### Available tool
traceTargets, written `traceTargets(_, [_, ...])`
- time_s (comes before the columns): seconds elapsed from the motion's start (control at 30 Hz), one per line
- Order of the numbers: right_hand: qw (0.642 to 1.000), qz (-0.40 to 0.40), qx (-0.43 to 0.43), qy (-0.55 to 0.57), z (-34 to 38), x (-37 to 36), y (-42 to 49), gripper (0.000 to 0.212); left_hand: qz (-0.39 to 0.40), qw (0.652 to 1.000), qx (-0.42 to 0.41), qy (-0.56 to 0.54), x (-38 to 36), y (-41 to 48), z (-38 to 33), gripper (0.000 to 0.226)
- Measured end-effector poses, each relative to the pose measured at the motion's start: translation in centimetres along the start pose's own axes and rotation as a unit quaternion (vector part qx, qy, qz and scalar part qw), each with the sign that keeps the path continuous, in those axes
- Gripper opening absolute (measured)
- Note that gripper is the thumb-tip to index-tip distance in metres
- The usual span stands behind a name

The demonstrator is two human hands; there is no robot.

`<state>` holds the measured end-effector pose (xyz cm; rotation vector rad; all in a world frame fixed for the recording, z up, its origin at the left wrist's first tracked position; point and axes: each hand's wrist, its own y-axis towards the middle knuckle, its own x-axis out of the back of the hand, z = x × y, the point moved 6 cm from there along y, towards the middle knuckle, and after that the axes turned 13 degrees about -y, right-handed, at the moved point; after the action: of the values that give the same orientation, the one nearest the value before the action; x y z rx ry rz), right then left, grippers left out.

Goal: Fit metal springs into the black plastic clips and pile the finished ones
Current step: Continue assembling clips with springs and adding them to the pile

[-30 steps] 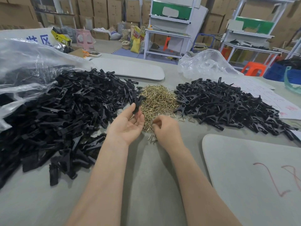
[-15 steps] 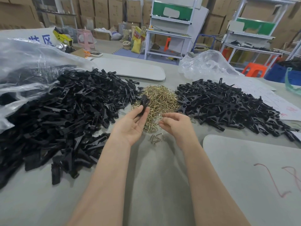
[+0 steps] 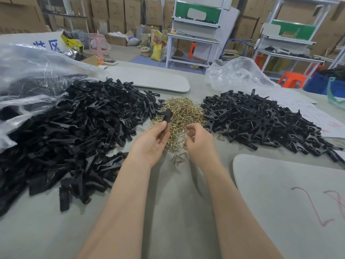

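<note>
My left hand [image 3: 151,143] grips a black plastic clip [image 3: 166,116] between thumb and fingers, its top end raised over the heap of brass springs [image 3: 183,111]. My right hand [image 3: 198,143] hovers just right of it with curled fingers, thumb and forefinger pinched on what looks like a small spring. A large pile of loose black clip parts [image 3: 74,131] fills the left of the table. A pile of black clips with springs fitted [image 3: 261,122] lies to the right.
A few loose springs [image 3: 179,158] lie on the table below my hands. A grey board [image 3: 289,202] sits at the near right, another board [image 3: 149,79] at the back. Clear plastic bags [image 3: 28,71] [image 3: 239,73] flank the piles. Paper sheets [image 3: 317,116] lie far right.
My right hand lifted off the spring heap and turned its pinched fingers toward the left hand. My left hand raised the black clip and closed around it.
</note>
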<state>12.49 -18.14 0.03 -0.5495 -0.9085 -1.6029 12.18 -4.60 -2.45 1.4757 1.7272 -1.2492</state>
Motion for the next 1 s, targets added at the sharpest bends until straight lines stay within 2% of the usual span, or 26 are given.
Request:
traceTargets(0.07, [0.999,-0.041,-0.01,0.02,-0.3,0.5,0.1,0.013,0.005,1.0,-0.013,0.014,-0.2,0.0,-0.1,0.008])
traceTargets(0.13, [0.997,-0.076,-0.002,0.007,-0.4,1.1,0.2,0.01,0.007,1.0,-0.016,0.016,-0.3,-0.1,0.0,0.01])
traceTargets(0.3, [0.998,-0.043,0.038,-0.013,0.1,0.3,0.0,0.009,0.013,0.997,-0.009,0.078,-0.3,-0.1,0.1,0.005])
traceTargets(0.4, [0.995,-0.079,0.048,-0.027,0.1,0.8,0.1,0.01,-0.001,0.994,0.006,0.111,0.1,0.0,0.2,0.005])
traceTargets(0.53, [0.994,-0.101,0.043,-0.024,0.0,1.3,0.1,0.009,-0.008,0.996,0.007,0.084,0.1,0.0,0.3,0.002])
traceTargets(0.6, [0.995,-0.09,0.023,0.024,0.0,1.4,0.0,0.007,-0.001,0.998,0.005,0.063,-0.1,-0.1,0.2,0.002])
traceTargets(0.67, [0.986,-0.074,-0.028,0.143,-0.5,1.9,0.2,0.006,0.008,0.996,-0.017,0.087,-0.3,-0.3,0.0,0.007])
traceTargets(0.7, [0.972,-0.068,-0.057,0.216,-0.9,2.2,0.2,0.008,0.005,0.985,-0.058,0.162,-0.4,-0.4,-0.3,0.012])
traceTargets(0.73, [0.954,-0.062,-0.083,0.282,-1.2,2.4,0.3,0.009,-0.003,0.953,-0.119,0.279,-0.6,-0.4,-0.7,0.017])
traceTargets(0.8, [0.927,-0.056,-0.119,0.353,-1.7,2.8,0.3,0.009,0.01,0.857,-0.223,0.464,-1.7,-1.1,-1.0,0.02])
traceTargets(0.83, [0.923,-0.056,-0.128,0.358,-1.9,3.0,0.3,0.009,0.032,0.827,-0.249,0.503,-2.3,-1.5,-0.8,0.02])
traceTargets(0.87, [0.925,-0.055,-0.133,0.353,-2.1,3.1,0.2,0.01,0.059,0.811,-0.263,0.519,-2.8,-1.7,-0.5,0.02])
traceTargets(1.0, [0.948,-0.045,-0.131,0.287,-2.7,3.8,0.3,0.013,0.124,0.784,-0.298,0.53,-3.6,-2.3,-0.3,0.022])
